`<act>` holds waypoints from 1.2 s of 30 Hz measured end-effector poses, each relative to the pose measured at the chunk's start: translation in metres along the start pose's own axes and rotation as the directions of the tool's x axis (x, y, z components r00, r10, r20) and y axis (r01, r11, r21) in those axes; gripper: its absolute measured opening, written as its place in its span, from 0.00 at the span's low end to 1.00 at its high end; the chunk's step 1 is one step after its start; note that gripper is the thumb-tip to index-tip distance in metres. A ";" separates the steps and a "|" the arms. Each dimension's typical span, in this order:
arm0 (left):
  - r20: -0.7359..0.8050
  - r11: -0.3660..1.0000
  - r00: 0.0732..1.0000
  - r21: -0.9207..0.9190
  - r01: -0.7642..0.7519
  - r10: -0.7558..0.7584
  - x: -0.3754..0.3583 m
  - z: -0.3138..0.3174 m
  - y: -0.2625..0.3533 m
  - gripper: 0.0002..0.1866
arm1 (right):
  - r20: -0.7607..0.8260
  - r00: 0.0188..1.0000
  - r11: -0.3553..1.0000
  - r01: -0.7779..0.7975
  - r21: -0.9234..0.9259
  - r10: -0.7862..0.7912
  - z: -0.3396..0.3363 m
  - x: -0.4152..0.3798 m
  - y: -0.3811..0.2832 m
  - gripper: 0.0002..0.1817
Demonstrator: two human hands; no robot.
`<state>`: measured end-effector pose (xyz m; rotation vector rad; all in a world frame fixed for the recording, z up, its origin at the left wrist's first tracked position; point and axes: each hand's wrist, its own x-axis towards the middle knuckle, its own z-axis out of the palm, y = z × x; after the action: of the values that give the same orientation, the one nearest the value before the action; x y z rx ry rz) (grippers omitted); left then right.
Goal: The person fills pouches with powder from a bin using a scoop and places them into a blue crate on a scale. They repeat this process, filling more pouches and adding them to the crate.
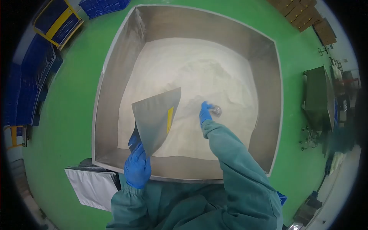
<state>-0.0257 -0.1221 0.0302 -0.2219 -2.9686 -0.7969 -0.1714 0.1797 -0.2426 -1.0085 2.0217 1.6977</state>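
Head view: left blue-gloved hand (138,167) is gripping a silver-grey pouch with a yellow label (155,120) by its lower end, fingers closing on the edge. Pouch is tilting upward beyond them, over off-white powder (184,69) in a large grey metal bin (195,22). Right blue-gloved hand (205,112) is working low at the powder; its fingers are blurring, so cannot tell whether they are pinching anything. Small shiny rounded object (216,111) is lying just beside them, on their right.

Judgement: moving the right fingers slowly and low should be limiting dust; a firm left grip should be steadying the pouch without creasing it.
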 end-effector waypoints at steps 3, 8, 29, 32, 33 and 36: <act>0.003 1.000 1.000 0.008 -0.024 0.024 -0.001 0.002 -0.001 0.18 | 0.213 0.940 0.946 -0.298 0.125 0.268 0.026 0.019 0.002 0.16; 0.018 0.998 0.999 -0.054 -0.030 0.031 0.001 -0.003 -0.001 0.18 | 0.260 0.923 0.824 -0.374 0.426 0.284 0.090 0.022 0.035 0.12; 0.045 0.964 0.984 0.194 -0.180 0.175 0.028 -0.070 0.007 0.17 | -0.168 0.942 0.493 0.004 0.870 0.290 -0.010 0.013 0.107 0.11; 0.246 0.968 0.961 0.183 -0.174 0.127 0.043 -0.071 0.010 0.18 | -0.250 0.952 0.444 0.150 0.883 0.174 0.003 -0.043 0.110 0.11; 0.315 0.947 0.932 0.201 -0.251 0.180 0.052 -0.067 0.012 0.16 | -0.308 0.938 0.435 0.214 0.875 0.159 0.008 -0.060 0.114 0.10; 0.412 0.924 0.875 0.164 -0.346 0.255 0.077 -0.050 0.021 0.13 | -0.278 0.801 0.527 -0.055 0.848 0.530 0.039 -0.093 0.123 0.08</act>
<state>-0.0978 -0.1195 0.0917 -0.9017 -3.2151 -0.3966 -0.1980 0.2519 -0.1031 -0.7976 3.0156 0.3439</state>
